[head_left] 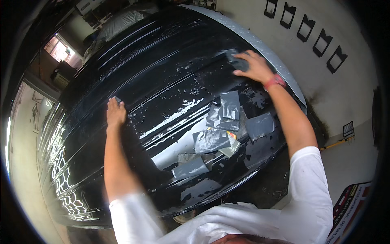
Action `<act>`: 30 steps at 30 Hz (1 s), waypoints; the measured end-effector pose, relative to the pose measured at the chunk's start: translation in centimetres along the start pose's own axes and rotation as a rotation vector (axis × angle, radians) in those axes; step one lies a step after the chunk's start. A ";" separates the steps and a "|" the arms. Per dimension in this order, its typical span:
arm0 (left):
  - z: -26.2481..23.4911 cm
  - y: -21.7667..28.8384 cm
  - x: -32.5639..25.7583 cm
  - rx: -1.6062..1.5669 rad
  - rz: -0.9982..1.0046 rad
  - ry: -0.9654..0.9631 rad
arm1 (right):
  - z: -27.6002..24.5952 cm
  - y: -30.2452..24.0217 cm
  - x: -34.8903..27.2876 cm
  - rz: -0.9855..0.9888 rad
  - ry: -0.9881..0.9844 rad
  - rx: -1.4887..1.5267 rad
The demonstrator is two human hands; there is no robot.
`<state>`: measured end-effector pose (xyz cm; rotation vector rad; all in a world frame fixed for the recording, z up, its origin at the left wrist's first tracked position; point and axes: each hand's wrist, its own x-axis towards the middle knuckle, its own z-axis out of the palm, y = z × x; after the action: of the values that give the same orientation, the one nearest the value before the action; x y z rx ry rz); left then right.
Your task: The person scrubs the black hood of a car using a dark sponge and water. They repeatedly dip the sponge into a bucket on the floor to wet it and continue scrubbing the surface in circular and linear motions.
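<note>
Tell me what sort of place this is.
Probably a car body workshop: a wet, glossy black vehicle panel, thin dark-grey sandpaper-like sheets lying on it, and black rectangular frames on a pale wall.

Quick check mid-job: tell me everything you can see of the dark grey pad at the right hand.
The dark grey pad looks small and matte, with a lighter patch toward its upper left; whether that is a separate layer cannot be told, nor what it is made of. It lies against the wet black car panel, farther from the person than the loose grey sheets. The right hand grips it from the right, hiding part.
</note>
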<state>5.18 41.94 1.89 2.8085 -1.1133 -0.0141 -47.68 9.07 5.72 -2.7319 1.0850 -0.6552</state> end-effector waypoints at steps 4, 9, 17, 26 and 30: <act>2.8 6.2 2.5 0.013 0.254 0.091 | -0.7 7.2 -5.0 0.012 0.097 -0.086; 5.0 32.9 5.6 -0.038 0.588 0.051 | -0.2 6.3 -4.7 -0.015 0.129 0.004; 5.9 40.1 8.2 -0.090 0.967 -0.034 | -1.2 7.8 -4.2 -0.054 0.032 0.014; 2.5 31.3 6.8 -0.069 0.888 -0.069 | -1.3 9.2 -3.8 -0.317 0.132 0.074; 7.6 50.4 11.5 0.021 0.890 0.043 | -1.5 8.8 -3.5 -0.318 0.135 0.065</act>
<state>-21.21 -3.11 0.51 2.0636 -2.2175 0.1355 -56.10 5.02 3.42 -2.8630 0.6395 -0.9108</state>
